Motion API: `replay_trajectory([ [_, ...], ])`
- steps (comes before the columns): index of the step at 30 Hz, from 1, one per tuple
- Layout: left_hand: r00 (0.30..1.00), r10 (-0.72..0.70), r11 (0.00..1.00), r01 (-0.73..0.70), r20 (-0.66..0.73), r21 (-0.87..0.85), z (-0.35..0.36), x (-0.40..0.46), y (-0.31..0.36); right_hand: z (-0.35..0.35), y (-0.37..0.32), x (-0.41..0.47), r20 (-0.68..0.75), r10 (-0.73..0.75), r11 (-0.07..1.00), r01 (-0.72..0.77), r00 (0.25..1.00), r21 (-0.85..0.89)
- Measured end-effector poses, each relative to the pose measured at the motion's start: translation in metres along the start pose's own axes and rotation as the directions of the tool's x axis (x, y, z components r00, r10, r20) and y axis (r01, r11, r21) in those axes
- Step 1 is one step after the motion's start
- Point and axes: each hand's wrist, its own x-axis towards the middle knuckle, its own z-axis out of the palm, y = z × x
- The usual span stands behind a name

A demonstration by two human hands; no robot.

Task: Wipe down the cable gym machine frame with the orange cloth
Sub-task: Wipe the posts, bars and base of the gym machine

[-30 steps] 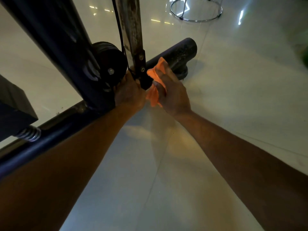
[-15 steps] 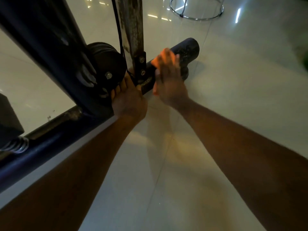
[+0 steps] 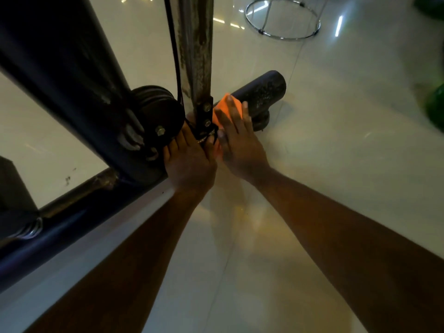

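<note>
The cable machine's dark base bar (image 3: 260,92) lies on the floor and ends in a round cap. A rusty upright post (image 3: 197,49) rises from it beside a black pulley (image 3: 156,116) and a thick slanted dark frame tube (image 3: 60,73). My right hand (image 3: 236,138) lies flat with straight fingers on the orange cloth (image 3: 222,106), pressing it on the base bar just right of the post. My left hand (image 3: 189,159) rests at the foot of the post, fingers reaching under the pulley and bracket. Most of the cloth is hidden under my right hand.
A low dark rail (image 3: 72,219) runs along the floor to the lower left, with a spring (image 3: 28,230) near a black block. A chrome ring stand (image 3: 283,18) sits on the glossy pale floor at the back. Something green (image 3: 434,104) is at the right edge.
My right hand went from gripping the bunched cloth at the post to pressing it flat on the base bar, sliding slightly outward. My left hand stayed at the post's foot.
</note>
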Motion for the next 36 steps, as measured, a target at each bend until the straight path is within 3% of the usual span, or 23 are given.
replay_trajectory([
  [4,0.999,0.011,1.000,-0.012,0.039,0.019,-0.006,0.003,0.000,-0.019,0.028,0.005,0.044,-0.116,0.983,0.121,0.992,-0.138],
  [9,1.000,0.004,0.995,-0.007,0.027,0.103,-0.005,0.000,0.007,-0.017,0.023,0.015,-0.032,0.027,0.998,-0.029,0.999,-0.048],
  [14,0.997,-0.045,0.989,0.053,-0.056,0.141,0.005,-0.013,0.013,-0.016,0.057,0.018,0.038,-0.205,0.970,0.208,0.978,-0.124],
  [18,0.986,-0.141,0.984,0.149,-0.087,0.095,0.012,-0.019,0.026,-0.026,0.081,0.036,-0.048,0.005,1.000,-0.005,0.999,-0.003],
  [21,0.985,-0.141,0.984,0.150,-0.099,0.097,0.016,-0.019,0.023,-0.011,0.058,0.023,-0.020,-0.154,0.988,0.154,0.988,-0.032],
  [25,0.986,-0.126,0.979,0.141,-0.113,0.145,0.022,-0.019,0.022,-0.019,0.094,0.037,0.012,-0.333,0.938,0.332,0.943,-0.102],
  [28,0.982,-0.147,0.971,0.167,-0.118,0.172,0.028,-0.017,0.029,-0.030,0.119,0.055,-0.042,-0.152,0.983,0.146,0.987,-0.112],
  [30,0.979,-0.152,0.963,0.178,-0.139,0.202,0.032,-0.015,0.029,-0.024,0.098,0.051,-0.088,-0.038,0.999,0.035,0.995,-0.035],
  [34,0.981,-0.130,0.960,0.161,-0.147,0.227,0.033,-0.017,0.029,-0.015,0.091,0.040,-0.031,-0.300,0.954,0.299,0.954,-0.035],
  [36,0.980,-0.144,0.957,0.174,-0.140,0.232,0.028,-0.017,0.030,-0.026,0.114,0.049,-0.037,-0.333,0.942,0.330,0.942,-0.064],
])
